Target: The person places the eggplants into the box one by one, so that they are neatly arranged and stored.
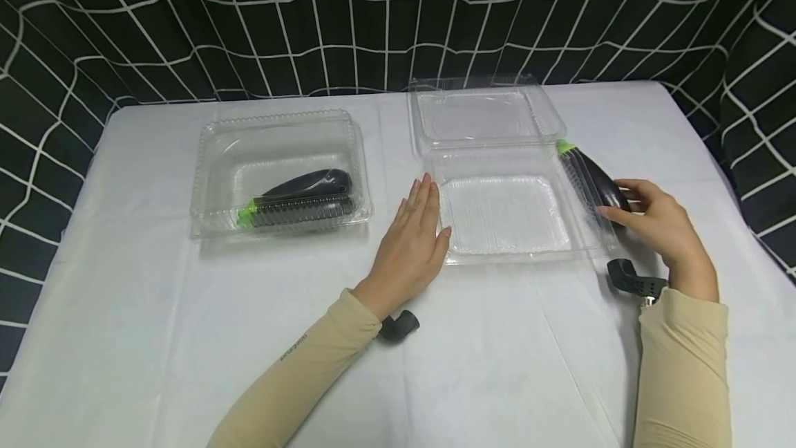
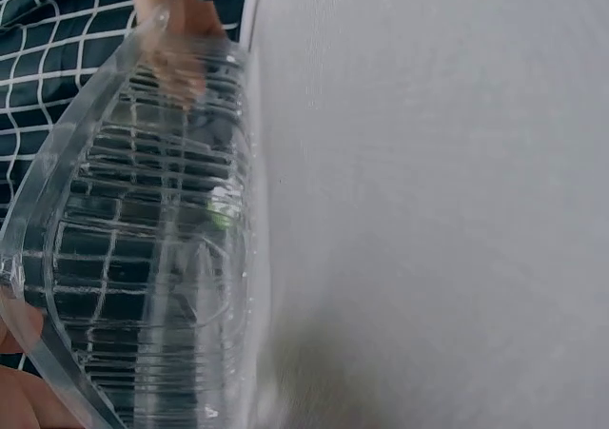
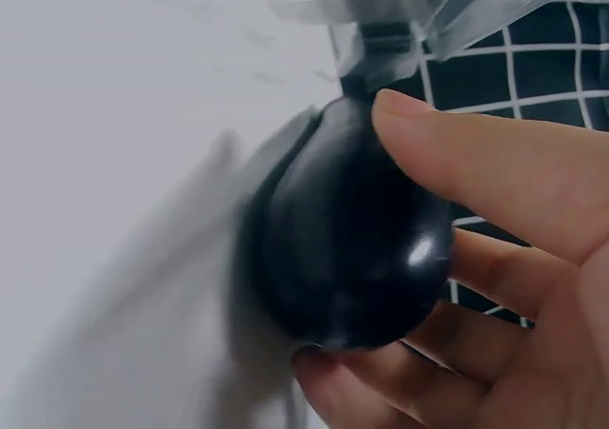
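In the head view, my right hand [image 1: 662, 220] grips a dark eggplant [image 1: 600, 175] with a green cap, just beyond the right wall of an open clear plastic container [image 1: 506, 254]. Up close in the right wrist view, thumb and fingers curl round the eggplant's rounded end [image 3: 352, 239]. My left hand [image 1: 413, 234] has its fingers straight and close together against that container's left side. In the left wrist view, parts of the left hand's fingers [image 2: 21, 324] touch the ribbed plastic wall [image 2: 143, 220], and the right hand [image 2: 176, 29] appears at the top.
A second clear container [image 1: 280, 119], its lid closed, stands at the left with a dark eggplant [image 1: 305, 185] inside. The open container's lid [image 1: 485, 116] is hinged back toward a black white-gridded backdrop [image 1: 373, 26]. White cloth [image 1: 124, 337] covers the table.
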Action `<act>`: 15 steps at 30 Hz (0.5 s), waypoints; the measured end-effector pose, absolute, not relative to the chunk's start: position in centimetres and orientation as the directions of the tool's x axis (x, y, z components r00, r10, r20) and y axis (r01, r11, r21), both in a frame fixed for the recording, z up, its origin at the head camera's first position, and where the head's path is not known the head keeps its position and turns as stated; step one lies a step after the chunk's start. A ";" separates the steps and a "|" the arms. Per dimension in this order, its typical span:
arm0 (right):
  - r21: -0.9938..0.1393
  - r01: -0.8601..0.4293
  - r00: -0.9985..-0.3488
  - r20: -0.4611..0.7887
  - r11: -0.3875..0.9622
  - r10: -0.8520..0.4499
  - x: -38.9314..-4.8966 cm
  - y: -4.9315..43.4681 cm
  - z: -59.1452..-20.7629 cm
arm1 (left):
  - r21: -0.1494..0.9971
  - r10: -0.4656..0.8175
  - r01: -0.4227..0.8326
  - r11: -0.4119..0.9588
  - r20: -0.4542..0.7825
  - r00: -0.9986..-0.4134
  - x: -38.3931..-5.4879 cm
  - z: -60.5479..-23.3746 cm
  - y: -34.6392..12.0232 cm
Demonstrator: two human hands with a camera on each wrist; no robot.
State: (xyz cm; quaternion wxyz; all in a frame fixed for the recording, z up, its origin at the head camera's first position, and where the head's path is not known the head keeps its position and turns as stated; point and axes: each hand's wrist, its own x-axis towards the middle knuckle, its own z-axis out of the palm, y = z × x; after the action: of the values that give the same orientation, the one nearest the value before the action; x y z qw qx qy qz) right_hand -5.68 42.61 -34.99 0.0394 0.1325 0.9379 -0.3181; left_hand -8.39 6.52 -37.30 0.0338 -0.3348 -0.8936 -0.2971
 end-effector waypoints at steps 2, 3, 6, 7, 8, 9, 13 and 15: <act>-0.589 0.272 -0.962 -0.149 0.761 0.229 -5.7 42.8 -35.3 | 0.505 0.580 0.619 0.601 0.257 -0.773 -8.3 -37.3 6.5; -0.588 0.273 -0.962 -0.145 0.761 0.233 -5.7 43.0 -35.5 | 0.506 0.581 0.618 0.602 0.254 -0.773 -8.3 -37.4 6.6; -0.623 0.266 -0.961 -0.115 0.735 0.250 -5.5 43.4 -36.1 | 0.506 0.581 0.617 0.603 0.251 -0.774 -8.2 -37.4 6.6; -0.634 0.270 -0.959 -0.108 0.724 0.263 -5.5 43.6 -36.3 | 0.504 0.582 0.618 0.603 0.253 -0.773 -8.2 -37.5 6.6; -0.666 0.273 -0.955 -0.102 0.694 0.278 -5.4 43.8 -36.6 | 0.503 0.582 0.620 0.602 0.255 -0.772 -8.2 -37.5 6.7; -0.691 0.282 -0.949 -0.099 0.665 0.299 -5.3 44.0 -36.8 | 0.501 0.583 0.623 0.601 0.258 -0.770 -8.2 -37.6 6.7; -0.874 0.301 -0.912 -0.148 0.381 0.382 -4.9 44.7 -37.7 | 0.483 0.588 0.637 0.600 0.273 -0.761 -8.3 -37.6 6.9; -0.952 0.253 -0.902 -0.168 0.171 0.398 -4.8 45.0 -37.9 | 0.477 0.591 0.640 0.602 0.273 -0.759 -8.4 -37.6 6.9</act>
State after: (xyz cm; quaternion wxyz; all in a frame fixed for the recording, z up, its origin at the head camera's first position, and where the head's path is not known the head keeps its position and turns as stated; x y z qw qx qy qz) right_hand -4.79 44.95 -37.93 -0.0599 0.2134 0.7627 -0.6076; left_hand -8.40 6.95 -37.57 0.0436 -0.3442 -0.8940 -0.2836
